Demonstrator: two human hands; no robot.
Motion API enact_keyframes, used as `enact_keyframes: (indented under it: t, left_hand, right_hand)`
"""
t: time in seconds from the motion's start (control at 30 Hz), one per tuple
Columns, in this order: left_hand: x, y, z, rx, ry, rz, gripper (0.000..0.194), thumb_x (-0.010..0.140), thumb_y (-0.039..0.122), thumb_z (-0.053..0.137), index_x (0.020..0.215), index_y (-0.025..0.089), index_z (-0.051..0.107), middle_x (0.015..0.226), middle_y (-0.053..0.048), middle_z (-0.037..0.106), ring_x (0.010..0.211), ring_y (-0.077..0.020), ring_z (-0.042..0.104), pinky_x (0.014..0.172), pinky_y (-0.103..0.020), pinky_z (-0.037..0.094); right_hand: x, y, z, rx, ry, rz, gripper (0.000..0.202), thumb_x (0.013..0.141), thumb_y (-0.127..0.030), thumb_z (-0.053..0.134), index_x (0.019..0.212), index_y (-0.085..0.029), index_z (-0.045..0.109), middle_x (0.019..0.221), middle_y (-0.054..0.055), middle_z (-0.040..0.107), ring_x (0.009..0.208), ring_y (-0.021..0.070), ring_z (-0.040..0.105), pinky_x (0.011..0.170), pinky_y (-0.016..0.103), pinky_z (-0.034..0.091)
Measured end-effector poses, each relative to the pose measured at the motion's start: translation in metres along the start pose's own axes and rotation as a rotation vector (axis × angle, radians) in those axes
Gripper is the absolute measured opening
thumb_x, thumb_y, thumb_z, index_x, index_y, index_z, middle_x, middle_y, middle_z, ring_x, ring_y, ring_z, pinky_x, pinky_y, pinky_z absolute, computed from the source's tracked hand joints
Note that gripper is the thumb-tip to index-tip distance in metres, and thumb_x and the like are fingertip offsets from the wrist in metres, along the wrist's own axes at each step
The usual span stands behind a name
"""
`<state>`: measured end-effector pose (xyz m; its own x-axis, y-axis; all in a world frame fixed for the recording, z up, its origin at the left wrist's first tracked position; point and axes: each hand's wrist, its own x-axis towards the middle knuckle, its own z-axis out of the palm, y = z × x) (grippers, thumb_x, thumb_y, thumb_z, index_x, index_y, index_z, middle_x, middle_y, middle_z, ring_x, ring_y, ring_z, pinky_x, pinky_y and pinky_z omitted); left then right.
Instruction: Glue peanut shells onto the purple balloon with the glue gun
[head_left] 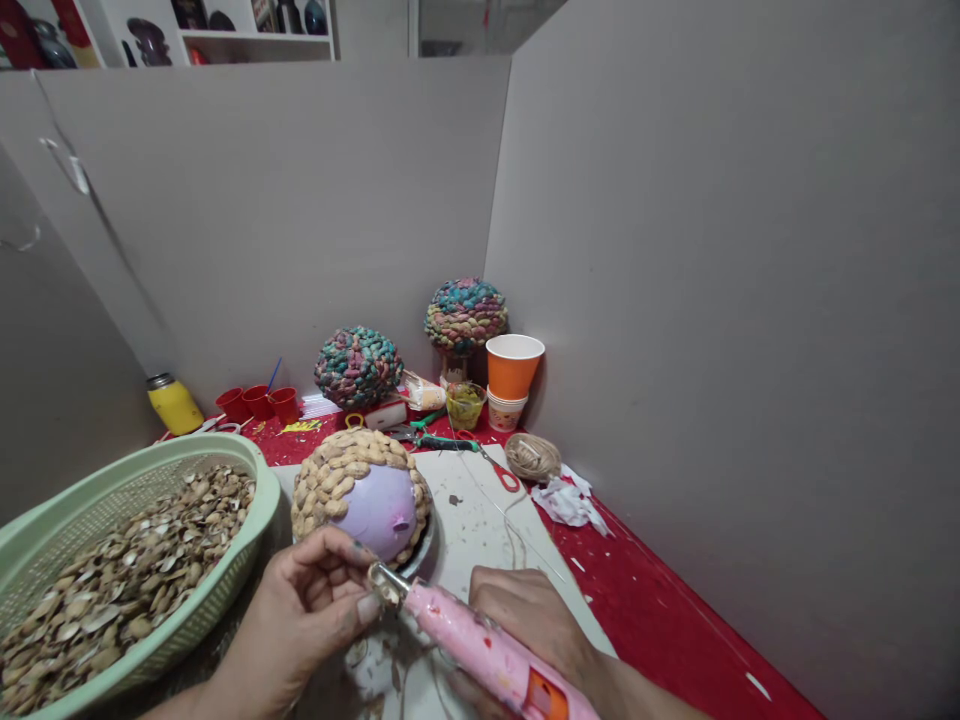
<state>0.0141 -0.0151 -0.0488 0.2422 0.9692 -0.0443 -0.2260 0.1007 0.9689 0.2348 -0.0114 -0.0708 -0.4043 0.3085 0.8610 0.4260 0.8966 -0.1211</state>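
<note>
My right hand [525,615] is wrapped round a pink glue gun [480,640] with a metal nozzle. Between the thumb and fingertips of my left hand [311,600] is a small peanut shell [384,585], and the nozzle tip meets it. Just beyond, a lilac balloon [381,510] rests in a dish, its knot facing right. Rows of peanut shells [322,480] cover its top and left side. To the left stands a green basket [259,500] full of loose shells [135,580].
A white board [465,480] lies on the red tablecloth [645,600]. Behind are two coloured shell balls [358,367], red cups [257,402], a yellow jar [174,403], orange cup [513,367], red scissors [502,475], twine [532,457] and crumpled tissue [571,503]. Grey panels enclose the table.
</note>
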Motion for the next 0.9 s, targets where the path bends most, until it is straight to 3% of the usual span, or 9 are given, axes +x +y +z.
enact_keyframes:
  t: [0.3, 0.9]
  left_hand:
    - [0.0011, 0.0045, 0.0026, 0.023, 0.026, 0.017, 0.029, 0.064, 0.026, 0.087, 0.078, 0.017, 0.064, 0.070, 0.000, 0.066, 0.065, -0.0102, 0.059, 0.062, -0.018, 0.049]
    - [0.0010, 0.0067, 0.0033, 0.069, 0.110, 0.051, 0.030, 0.060, 0.025, 0.089, 0.077, 0.017, 0.066, 0.070, 0.000, 0.067, 0.063, -0.0101, 0.058, 0.061, -0.017, 0.050]
  right_hand:
    - [-0.0044, 0.0015, 0.0007, -0.007, -0.019, 0.003, 0.034, 0.098, -0.032, 0.042, 0.065, -0.023, 0.037, 0.050, -0.006, 0.038, 0.041, 0.0102, 0.032, 0.041, 0.026, 0.021]
    - [-0.0038, 0.0025, -0.0005, -0.089, -0.001, -0.013, 0.040, 0.100, -0.033, 0.034, 0.062, -0.022, 0.032, 0.047, -0.005, 0.036, 0.041, 0.0100, 0.030, 0.040, 0.025, 0.020]
